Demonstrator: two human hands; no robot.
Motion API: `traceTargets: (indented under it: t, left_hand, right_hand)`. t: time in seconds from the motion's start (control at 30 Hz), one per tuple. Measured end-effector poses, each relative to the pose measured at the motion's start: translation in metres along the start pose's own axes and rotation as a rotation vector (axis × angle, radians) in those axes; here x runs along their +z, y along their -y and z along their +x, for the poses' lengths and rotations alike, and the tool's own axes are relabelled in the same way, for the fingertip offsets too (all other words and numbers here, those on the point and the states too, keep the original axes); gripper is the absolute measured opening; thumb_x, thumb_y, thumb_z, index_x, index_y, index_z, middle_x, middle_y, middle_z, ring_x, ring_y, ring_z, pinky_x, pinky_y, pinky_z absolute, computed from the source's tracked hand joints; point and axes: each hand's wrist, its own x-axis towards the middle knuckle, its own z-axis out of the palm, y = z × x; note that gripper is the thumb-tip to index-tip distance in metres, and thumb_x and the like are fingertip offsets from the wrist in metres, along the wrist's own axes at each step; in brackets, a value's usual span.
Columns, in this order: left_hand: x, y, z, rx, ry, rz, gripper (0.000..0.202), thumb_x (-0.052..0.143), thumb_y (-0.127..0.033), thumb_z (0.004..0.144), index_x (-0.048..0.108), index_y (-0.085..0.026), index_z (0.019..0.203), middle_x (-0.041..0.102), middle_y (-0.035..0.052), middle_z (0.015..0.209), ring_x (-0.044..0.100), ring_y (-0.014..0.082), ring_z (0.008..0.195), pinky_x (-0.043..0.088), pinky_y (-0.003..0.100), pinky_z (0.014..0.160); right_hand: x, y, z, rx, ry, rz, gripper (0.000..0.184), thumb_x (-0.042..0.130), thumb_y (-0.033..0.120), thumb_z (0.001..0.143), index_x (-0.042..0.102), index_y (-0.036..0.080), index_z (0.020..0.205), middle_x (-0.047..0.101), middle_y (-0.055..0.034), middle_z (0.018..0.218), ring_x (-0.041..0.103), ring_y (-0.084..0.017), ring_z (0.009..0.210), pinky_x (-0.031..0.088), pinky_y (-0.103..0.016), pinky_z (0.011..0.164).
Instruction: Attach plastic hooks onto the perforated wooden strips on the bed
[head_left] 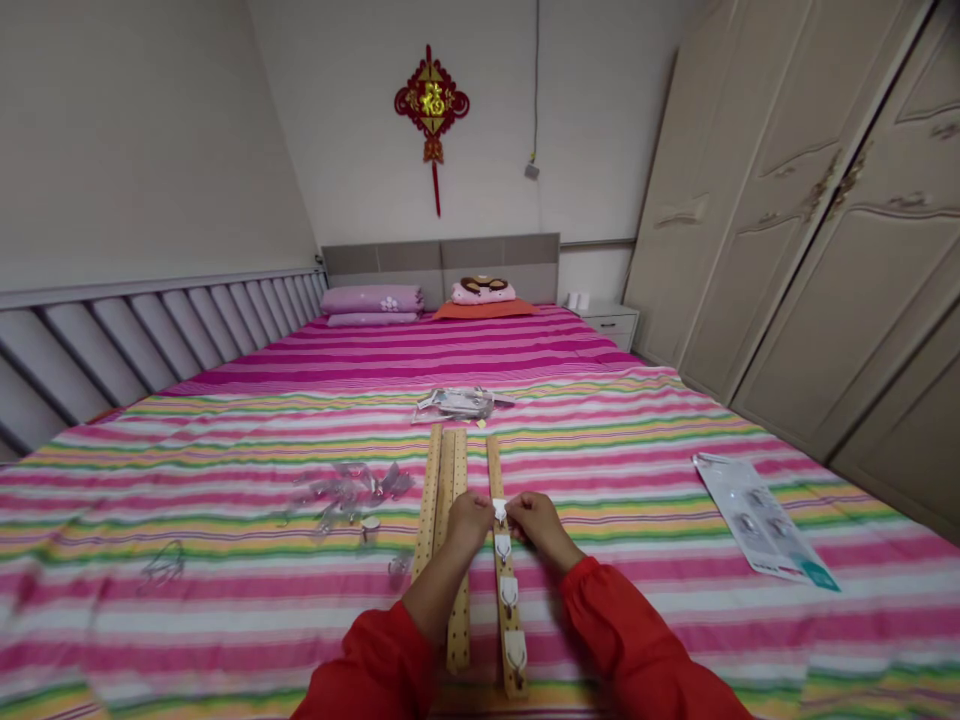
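Both my hands meet over a narrow wooden strip [494,462] that lies lengthwise on the striped bedspread. My left hand [469,521] and my right hand [534,524] are closed, pinching a small white hook [499,511] between them on the strip. Three more white hooks [509,592] are fixed along the strip nearer to me. A pair of wider perforated wooden strips [442,478] lies just left of it. Both arms wear red sleeves.
Loose clear hooks [346,492] are scattered on the bed to the left. A clear plastic wrapper [459,403] lies beyond the strips, and a printed packaging card [759,518] to the right. Pillows [373,299] sit at the headboard. A wardrobe [825,220] lines the right side.
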Motion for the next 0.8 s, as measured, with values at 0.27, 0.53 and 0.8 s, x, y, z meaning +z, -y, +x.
traceTargets:
  t: [0.27,0.53,0.8]
  left_hand:
    - [-0.0004,0.0013,0.0014,0.038,-0.008,0.172,0.007,0.057,-0.012,0.063,0.061,-0.017,0.062,0.066,0.0026,0.066,0.061,0.0151,0.065,0.040,0.022,0.058]
    - [-0.0008,-0.0017,0.0008,0.062,-0.030,0.223,0.009,0.056,-0.011,0.064,0.061,-0.018,0.061,0.066,0.0030,0.066,0.060,0.0159,0.065,0.040,0.023,0.059]
    - [0.0000,-0.0038,-0.0022,0.049,-0.043,0.252,0.009,0.057,-0.012,0.063,0.063,-0.019,0.064,0.068,0.0051,0.069,0.060,0.0183,0.067,0.038,0.025,0.060]
  right_hand:
    - [0.0027,-0.0050,0.0020,0.019,-0.041,0.025,0.012,0.052,0.025,0.058,0.049,0.020,0.048,0.051,0.0053,0.034,0.043,-0.009,0.029,0.032,-0.020,0.033]
    - [0.0049,-0.0073,0.0005,0.010,-0.071,0.033,0.009,0.052,0.025,0.056,0.049,0.021,0.049,0.050,0.0063,0.033,0.044,-0.009,0.031,0.033,-0.021,0.035]
    - [0.0046,-0.0072,-0.0005,0.008,-0.086,0.008,0.011,0.052,0.025,0.056,0.049,0.021,0.046,0.048,0.0062,0.030,0.042,-0.009,0.030,0.031,-0.021,0.035]
